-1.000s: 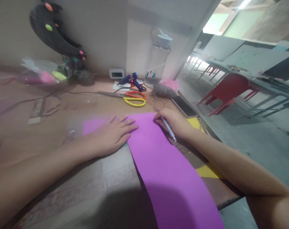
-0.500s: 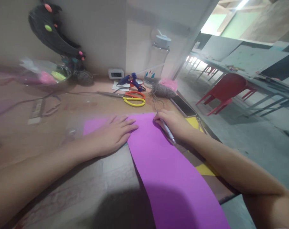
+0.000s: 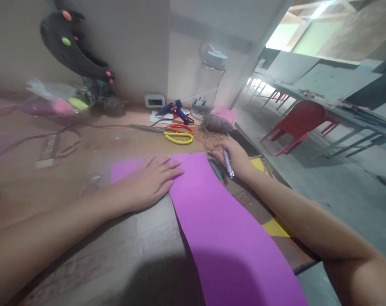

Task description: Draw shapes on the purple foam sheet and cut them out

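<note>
A long sheet of purple paper point(image 3: 218, 212) runs from the middle of the table toward me and past its near edge. My left hand point(image 3: 154, 178) lies flat on the paper's far left part, fingers spread. Just right of the paper, my right hand point(image 3: 236, 157) is closed around a silver pen point(image 3: 227, 163), whose tip is hidden by the fingers. This hand is close to a ball of grey yarn point(image 3: 217, 123) and a dark phone point(image 3: 245, 143). Beyond the paper lie scissors point(image 3: 177, 134) with orange and yellow handles.
A blue glue gun point(image 3: 177, 110), a small white digital display point(image 3: 154, 101) and a clear bottle point(image 3: 210, 80) stand along the wall. At left are a bowl with plastic bags point(image 3: 62, 104) and a black crescent decoration point(image 3: 68, 46). A red chair point(image 3: 299, 121) stands beyond the table.
My right hand has moved off the paper's far right edge, up and to the right, with the pen. My left hand has stayed in place on the paper.
</note>
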The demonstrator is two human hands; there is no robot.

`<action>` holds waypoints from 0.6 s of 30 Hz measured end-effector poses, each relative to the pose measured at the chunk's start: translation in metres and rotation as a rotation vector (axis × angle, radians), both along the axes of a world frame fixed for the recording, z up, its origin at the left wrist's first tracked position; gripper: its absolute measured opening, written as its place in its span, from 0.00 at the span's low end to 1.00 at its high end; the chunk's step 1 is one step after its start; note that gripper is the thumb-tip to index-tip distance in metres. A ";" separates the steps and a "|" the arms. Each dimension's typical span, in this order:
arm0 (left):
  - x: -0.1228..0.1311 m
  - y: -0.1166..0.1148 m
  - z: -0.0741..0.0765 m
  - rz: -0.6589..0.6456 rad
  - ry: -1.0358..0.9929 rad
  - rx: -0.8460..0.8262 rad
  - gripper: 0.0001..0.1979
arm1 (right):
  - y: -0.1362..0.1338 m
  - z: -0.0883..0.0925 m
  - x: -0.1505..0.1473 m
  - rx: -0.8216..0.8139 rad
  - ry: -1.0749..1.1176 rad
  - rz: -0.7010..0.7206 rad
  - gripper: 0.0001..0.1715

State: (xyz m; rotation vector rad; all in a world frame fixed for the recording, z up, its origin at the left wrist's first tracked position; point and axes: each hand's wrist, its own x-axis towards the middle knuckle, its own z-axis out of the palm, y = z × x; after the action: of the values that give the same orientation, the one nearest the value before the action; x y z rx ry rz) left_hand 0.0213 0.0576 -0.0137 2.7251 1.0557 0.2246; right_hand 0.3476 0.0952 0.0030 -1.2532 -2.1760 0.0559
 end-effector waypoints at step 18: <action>-0.001 -0.001 0.000 0.020 0.004 -0.010 0.27 | 0.008 -0.004 -0.007 -0.006 0.066 -0.108 0.16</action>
State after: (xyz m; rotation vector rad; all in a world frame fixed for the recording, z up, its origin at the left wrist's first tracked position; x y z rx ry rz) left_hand 0.0207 0.0564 -0.0137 2.7082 1.0826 0.2169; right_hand 0.3405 0.1030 -0.0012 -1.3518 -2.0498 0.0592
